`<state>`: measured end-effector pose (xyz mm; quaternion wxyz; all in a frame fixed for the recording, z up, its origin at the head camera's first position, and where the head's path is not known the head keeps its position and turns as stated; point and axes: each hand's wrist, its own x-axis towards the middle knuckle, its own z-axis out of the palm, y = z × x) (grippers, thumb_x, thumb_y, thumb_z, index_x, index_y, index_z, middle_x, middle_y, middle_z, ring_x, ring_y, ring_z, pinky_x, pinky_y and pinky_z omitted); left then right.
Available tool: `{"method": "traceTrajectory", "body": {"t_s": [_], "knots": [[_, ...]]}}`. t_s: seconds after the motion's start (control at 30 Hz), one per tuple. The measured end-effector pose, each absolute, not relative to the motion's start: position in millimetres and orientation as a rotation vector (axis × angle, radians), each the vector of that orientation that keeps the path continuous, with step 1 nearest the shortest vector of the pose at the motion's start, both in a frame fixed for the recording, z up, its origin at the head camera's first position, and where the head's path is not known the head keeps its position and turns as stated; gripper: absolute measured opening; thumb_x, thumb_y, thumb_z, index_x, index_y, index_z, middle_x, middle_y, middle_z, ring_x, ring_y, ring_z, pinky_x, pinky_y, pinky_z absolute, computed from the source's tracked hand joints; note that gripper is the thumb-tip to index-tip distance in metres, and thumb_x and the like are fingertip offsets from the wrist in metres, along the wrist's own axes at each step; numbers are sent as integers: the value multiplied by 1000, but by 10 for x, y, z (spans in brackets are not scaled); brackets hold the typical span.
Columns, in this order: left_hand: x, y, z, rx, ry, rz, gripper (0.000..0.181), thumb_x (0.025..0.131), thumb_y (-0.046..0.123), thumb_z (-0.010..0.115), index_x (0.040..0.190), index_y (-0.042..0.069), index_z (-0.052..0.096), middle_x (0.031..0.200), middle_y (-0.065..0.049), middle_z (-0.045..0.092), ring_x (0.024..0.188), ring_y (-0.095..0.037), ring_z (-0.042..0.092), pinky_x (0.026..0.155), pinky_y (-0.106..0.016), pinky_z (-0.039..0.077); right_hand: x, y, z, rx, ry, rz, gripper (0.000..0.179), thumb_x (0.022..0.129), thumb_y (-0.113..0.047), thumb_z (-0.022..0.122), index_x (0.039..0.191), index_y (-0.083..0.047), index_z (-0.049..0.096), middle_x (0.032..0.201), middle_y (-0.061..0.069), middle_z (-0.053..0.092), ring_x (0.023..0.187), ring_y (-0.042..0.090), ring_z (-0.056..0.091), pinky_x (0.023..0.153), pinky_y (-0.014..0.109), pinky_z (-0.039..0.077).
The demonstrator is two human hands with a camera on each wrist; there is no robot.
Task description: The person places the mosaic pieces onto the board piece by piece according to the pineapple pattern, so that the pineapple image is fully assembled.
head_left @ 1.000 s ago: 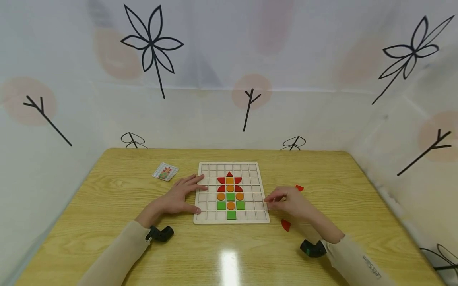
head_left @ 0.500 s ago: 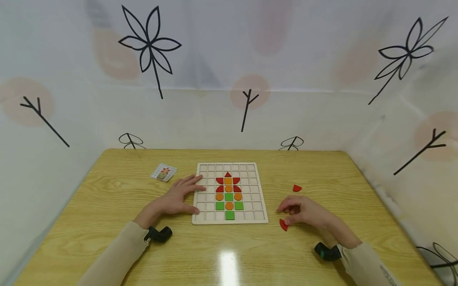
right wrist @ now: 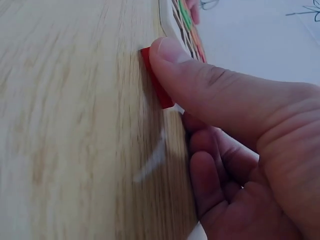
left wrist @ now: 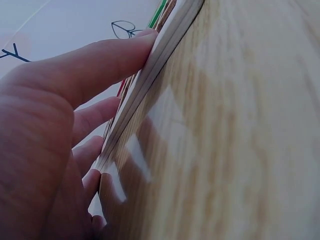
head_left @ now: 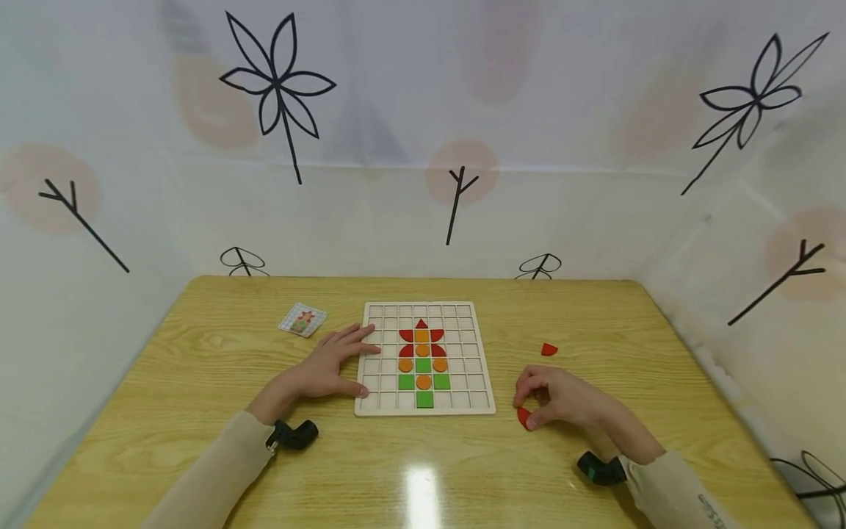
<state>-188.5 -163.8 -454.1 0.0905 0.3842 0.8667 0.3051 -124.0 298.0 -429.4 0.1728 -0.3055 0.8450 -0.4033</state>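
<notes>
A white gridded board (head_left: 459,332) lies on the table, with red, orange and green pieces set in its cells as a flower figure. My left hand (head_left: 322,367) rests on the board's left edge, fingers spread and thumb on the rim, as the left wrist view also shows. Right of the board, my right hand (head_left: 563,394) has thumb and index finger at opposite sides of a red quarter-circle piece (head_left: 523,417), pinching it at the tabletop. In the right wrist view the thumb covers part of this red piece (right wrist: 158,82); the other fingers are curled.
Another red quarter-circle piece (head_left: 549,350) lies on the table beyond my right hand. A small picture card (head_left: 302,319) showing a similar figure on a grid lies behind my left hand. A patterned cloth (head_left: 370,213) hangs behind the table (head_left: 330,470).
My right hand has moved from the board's right edge, rightward and nearer to me, to the closer red quarter-circle piece and now pinches it. My left hand has stayed on the board.
</notes>
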Motion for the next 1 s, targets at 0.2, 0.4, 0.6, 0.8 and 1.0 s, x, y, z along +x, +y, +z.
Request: {"method": "traceTrajectory", "body": {"t_s": [0.2,0.4,0.6,0.8,1.0], "knots": [[-1881,-1638,-4538,1149,2576,903,70,84,44,77,144,16,54,164,-10,20,151,-35,10,114,-64,5,-1268,2962,-4298,-827,2421,-1097,25,81,-25,84,89,-16,62,83,-6,58,73,7,50,64,24,44],[-1868,-1632,-4523,1155,2570,923,70,84,43,77,143,15,55,164,-12,21,150,-38,11,113,-65,5,-1259,2956,-4219,-906,2399,-1127,15,96,-17,68,108,-9,71,95,-3,62,79,7,52,68,25,46],[-1874,-1627,-4522,1164,2571,929,69,84,43,77,143,15,55,164,-13,22,150,-38,11,113,-65,5,-1273,2835,-4154,-877,2437,-1180,10,101,-12,60,106,-12,68,95,-1,62,77,11,54,68,26,49],[-1885,-1636,-4542,1154,2573,918,70,83,45,77,143,16,55,164,-11,21,150,-36,10,114,-63,5,-1312,2580,-4151,-723,2495,-1240,7,93,-15,72,92,-14,65,86,0,63,73,13,57,65,25,48],[-1880,-1641,-4547,1160,2574,937,69,83,44,78,143,15,55,163,-14,23,149,-39,12,112,-66,6,-1329,2340,-4162,-726,2442,-1265,10,93,-12,71,102,-10,67,88,2,58,73,14,56,65,24,46]]}}
